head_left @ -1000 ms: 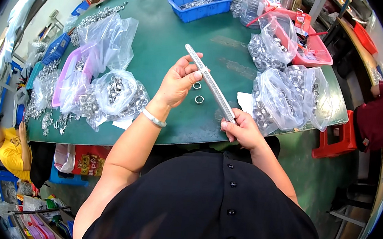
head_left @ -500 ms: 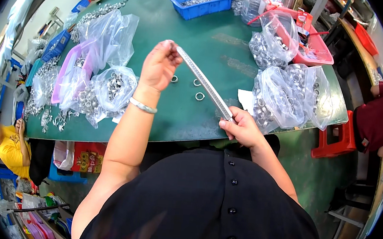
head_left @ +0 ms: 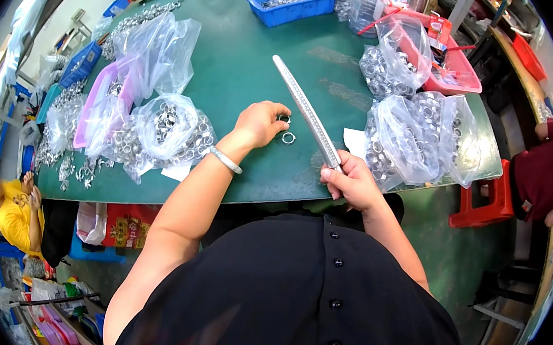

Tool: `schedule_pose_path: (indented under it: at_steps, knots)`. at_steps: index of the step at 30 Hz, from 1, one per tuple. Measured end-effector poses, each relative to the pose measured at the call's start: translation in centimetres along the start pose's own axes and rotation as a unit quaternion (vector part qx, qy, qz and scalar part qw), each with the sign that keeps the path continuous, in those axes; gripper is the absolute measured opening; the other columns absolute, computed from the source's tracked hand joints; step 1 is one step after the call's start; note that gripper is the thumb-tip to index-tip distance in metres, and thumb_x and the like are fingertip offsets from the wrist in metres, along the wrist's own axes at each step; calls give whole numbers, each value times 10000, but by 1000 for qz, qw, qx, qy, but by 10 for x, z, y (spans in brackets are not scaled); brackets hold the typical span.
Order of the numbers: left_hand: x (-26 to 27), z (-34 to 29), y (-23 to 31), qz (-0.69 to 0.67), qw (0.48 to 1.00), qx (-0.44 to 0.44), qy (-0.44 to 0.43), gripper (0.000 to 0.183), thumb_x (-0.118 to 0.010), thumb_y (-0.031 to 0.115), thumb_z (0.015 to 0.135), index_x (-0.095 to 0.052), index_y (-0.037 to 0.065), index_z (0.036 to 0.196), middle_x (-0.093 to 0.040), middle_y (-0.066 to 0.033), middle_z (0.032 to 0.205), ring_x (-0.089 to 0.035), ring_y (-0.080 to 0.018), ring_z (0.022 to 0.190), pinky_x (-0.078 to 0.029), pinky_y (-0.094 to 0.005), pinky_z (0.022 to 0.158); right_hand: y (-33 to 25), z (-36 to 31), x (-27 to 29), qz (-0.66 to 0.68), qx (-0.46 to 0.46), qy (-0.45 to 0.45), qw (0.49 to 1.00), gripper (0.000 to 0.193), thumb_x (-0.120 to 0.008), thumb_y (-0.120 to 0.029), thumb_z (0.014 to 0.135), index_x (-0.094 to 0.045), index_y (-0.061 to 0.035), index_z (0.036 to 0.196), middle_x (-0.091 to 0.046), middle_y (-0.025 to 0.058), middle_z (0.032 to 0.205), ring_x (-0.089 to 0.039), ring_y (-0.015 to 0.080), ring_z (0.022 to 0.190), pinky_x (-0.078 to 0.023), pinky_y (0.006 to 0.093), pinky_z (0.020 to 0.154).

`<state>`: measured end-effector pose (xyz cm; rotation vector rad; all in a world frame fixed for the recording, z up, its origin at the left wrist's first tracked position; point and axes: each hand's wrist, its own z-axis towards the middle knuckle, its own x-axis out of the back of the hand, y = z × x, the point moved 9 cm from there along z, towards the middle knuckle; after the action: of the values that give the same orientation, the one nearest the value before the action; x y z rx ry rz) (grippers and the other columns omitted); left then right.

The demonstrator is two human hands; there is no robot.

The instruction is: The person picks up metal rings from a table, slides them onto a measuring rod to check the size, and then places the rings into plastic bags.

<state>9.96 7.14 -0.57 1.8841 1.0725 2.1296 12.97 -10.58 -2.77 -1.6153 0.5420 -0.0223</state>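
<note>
My right hand (head_left: 352, 182) is closed round the thick end of a silver ring mandrel (head_left: 304, 108), a tapered stick with graduation marks. The mandrel slants up and to the left over the green table, and no ring shows on its shaft. At the table, the thumb and fingers of my left hand (head_left: 262, 123) close on a small silver ring (head_left: 284, 119). Just below those fingertips lies a second silver ring (head_left: 288, 138), untouched. A pale bangle (head_left: 226, 160) circles my left wrist.
Clear bags of silver rings (head_left: 165, 122) lie left, by a lilac tray (head_left: 87, 118). More ring bags (head_left: 412, 142) and a pink basket (head_left: 468, 78) stand right. A blue bin (head_left: 292, 14) is at the far side. A person in yellow (head_left: 18, 224) sits left; a red stool (head_left: 486, 206) stands right.
My left hand has come away from the mandrel's thin tip, down and right to a ring on the table. The mandrel, still in my right hand, has tilted slightly more upright.
</note>
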Motion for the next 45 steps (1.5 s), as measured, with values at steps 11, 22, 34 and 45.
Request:
schedule_pose_path:
  at_steps: [11, 22, 34, 45]
  knots:
    - [70, 13, 3, -642, 761, -93, 21, 220, -502, 114, 875, -526, 43, 1082, -552, 6, 845, -332, -41, 544, -270, -175, 482, 2, 1, -2, -47, -6, -18, 999, 116, -579, -112, 811, -479, -63, 779, -469, -36, 612, -409, 28, 446, -320, 179, 417]
    - [2, -10, 43, -642, 749, -55, -151, 228, -613, 26, 770, -588, -6, 994, -551, 5, 804, -373, -45, 578, -313, -178, 509, 1, 0, -3, -40, -5, -14, 999, 119, -576, -116, 814, -471, -70, 784, -466, -40, 617, -411, 28, 450, -323, 175, 417]
    - [8, -15, 41, -628, 763, -64, -143, 285, -628, 46, 765, -563, -22, 1034, -532, -1, 823, -351, -56, 582, -295, -184, 511, 1, 1, -4, -57, -10, -13, 998, 131, -582, -130, 817, -469, -73, 783, -451, -45, 600, -405, 27, 448, -318, 177, 417]
    - [59, 10, -2, -729, 680, -30, 79, 150, -537, 131, 857, -544, 21, 958, -401, 37, 605, -317, -44, 485, -249, -176, 419, 3, -1, -2, -84, 0, -12, 996, 96, -570, -104, 809, -485, -59, 803, -454, -36, 600, -421, 35, 453, -329, 184, 413]
